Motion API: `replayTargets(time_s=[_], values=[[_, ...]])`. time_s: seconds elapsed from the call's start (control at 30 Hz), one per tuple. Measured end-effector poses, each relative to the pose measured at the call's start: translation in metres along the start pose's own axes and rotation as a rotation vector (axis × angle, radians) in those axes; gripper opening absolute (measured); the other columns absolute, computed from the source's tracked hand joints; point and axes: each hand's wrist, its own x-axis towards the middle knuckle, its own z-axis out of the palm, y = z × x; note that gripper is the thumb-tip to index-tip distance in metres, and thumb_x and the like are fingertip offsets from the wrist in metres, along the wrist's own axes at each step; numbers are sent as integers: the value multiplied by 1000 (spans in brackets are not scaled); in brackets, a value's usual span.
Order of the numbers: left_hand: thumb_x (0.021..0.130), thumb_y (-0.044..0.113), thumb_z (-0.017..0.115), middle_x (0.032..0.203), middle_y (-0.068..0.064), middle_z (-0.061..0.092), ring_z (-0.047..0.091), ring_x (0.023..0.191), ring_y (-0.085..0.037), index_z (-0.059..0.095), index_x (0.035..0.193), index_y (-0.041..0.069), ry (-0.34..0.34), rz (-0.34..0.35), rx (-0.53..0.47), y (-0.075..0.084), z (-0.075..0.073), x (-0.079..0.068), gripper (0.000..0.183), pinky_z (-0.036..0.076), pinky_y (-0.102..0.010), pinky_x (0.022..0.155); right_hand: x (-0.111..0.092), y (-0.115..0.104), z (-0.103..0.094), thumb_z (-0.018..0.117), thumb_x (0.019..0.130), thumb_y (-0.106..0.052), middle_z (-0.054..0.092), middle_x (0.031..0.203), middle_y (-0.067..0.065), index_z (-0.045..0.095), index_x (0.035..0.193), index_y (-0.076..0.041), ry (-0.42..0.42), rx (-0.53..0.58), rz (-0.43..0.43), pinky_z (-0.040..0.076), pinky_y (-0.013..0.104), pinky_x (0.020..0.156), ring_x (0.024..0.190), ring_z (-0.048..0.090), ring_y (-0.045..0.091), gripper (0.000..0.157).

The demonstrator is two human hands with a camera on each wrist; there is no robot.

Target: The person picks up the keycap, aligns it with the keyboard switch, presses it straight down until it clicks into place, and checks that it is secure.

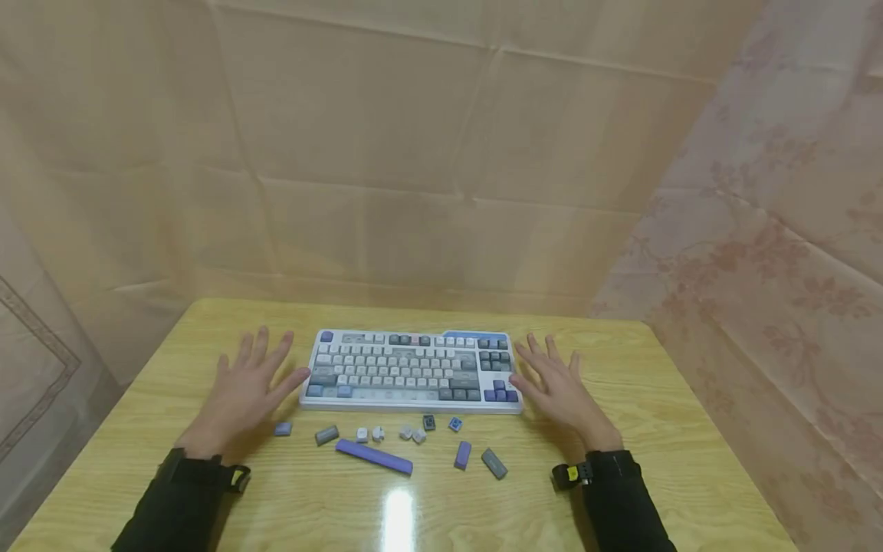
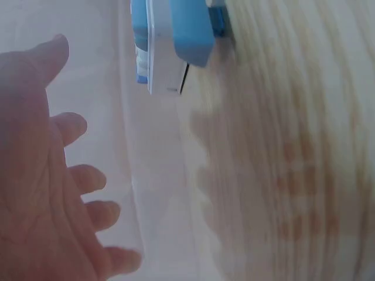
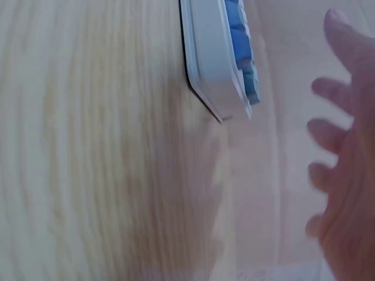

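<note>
A white keyboard (image 1: 407, 397) with white, grey and purple keycaps lies between my hands, its lower row showing a bare stretch without caps. My left hand (image 1: 243, 391) is spread flat over the table left of it, thumb toward the keyboard's left edge. On the other side my right hand (image 1: 562, 387) is spread likewise, thumb and forefinger close to the right edge. Both wrist views show the fingers apart and nothing held. Loose keycaps lie in front: a long purple spacebar (image 1: 374, 457), a purple keycap (image 1: 463, 455), a grey keycap (image 1: 494, 464) and several small ones.
The wooden table (image 1: 310, 514) carries everything. A light blue keycap (image 1: 283, 429) lies beside the left wrist, a grey keycap (image 1: 326, 435) to its right. Beige cloth (image 1: 386, 153) hangs behind the table's far edge; flowered cloth (image 1: 779, 253) hangs on the right.
</note>
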Motion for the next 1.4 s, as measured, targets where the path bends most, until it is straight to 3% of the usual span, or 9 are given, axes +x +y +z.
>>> replayTargets(time_s=[0.13, 0.23, 0.4, 0.5, 0.67, 0.8, 0.93, 1.07, 1.4], values=[[94, 57, 41, 156, -25, -1, -1, 139, -45, 10, 153, 16, -22, 27, -123, 7, 0, 6, 78, 9, -72, 101, 6, -7, -2, 56, 92, -46, 38, 148, 13, 47, 140, -12, 87, 95, -123, 9, 61, 108, 137, 28, 33, 60], [92, 55, 49, 157, -21, 4, 12, 138, -45, 12, 153, 20, 11, 77, -196, 13, 2, 9, 80, 19, -69, 101, 8, -14, -4, 60, 89, -43, 50, 139, 11, 54, 134, -10, 111, 145, -176, 29, 55, 105, 126, 45, 29, 55], [88, 50, 59, 153, -26, 20, 27, 132, -48, 23, 152, 16, 75, 169, -209, 19, 8, 9, 81, 29, -67, 98, 4, -27, -2, 64, 86, -43, 63, 123, 5, 61, 126, -10, 48, 195, -231, 47, 47, 91, 112, 57, 23, 52], [86, 49, 62, 148, -29, 28, 32, 130, -48, 32, 148, 11, 93, 200, -196, 22, 15, 7, 79, 31, -65, 97, 0, -35, 0, 68, 83, -42, 66, 116, 5, 63, 122, -9, -45, 231, -246, 52, 43, 82, 99, 62, 20, 51], [83, 48, 66, 143, -29, 36, 36, 127, -47, 47, 138, 5, 109, 216, -172, 24, 24, 7, 73, 33, -63, 98, -3, -49, -1, 73, 77, -43, 67, 94, -1, 67, 108, -13, -293, 277, -222, 54, 31, 69, 79, 60, 11, 44], [80, 47, 70, 144, -28, 36, 36, 127, -46, 51, 135, 8, 58, 176, -151, 24, 27, 8, 70, 32, -62, 99, -5, -56, -1, 75, 73, -45, 58, 74, -3, 65, 97, -14, -487, 327, -233, 47, 24, 55, 64, 52, 8, 40], [77, 45, 73, 145, -26, 35, 36, 128, -45, 51, 136, 10, 9, 142, -133, 24, 29, 10, 73, 32, -61, 100, -8, -60, 0, 77, 70, -45, 53, 68, -8, 62, 92, -15, -612, 330, -186, 40, 21, 52, 59, 48, 4, 40], [77, 43, 74, 142, -26, 39, 41, 125, -44, 50, 136, 7, 13, 162, -124, 25, 30, 9, 73, 36, -58, 98, -10, -60, 1, 78, 68, -47, 54, 69, -9, 60, 90, -17, -675, 284, -134, 40, 22, 54, 60, 48, 4, 41], [80, 41, 72, 137, -24, 46, 46, 121, -41, 53, 133, 4, -27, 126, -134, 30, 27, 8, 68, 39, -54, 97, -9, -63, 5, 80, 68, -41, 54, 68, -7, 57, 89, -15, -686, 293, -160, 40, 22, 53, 59, 47, 4, 40]])
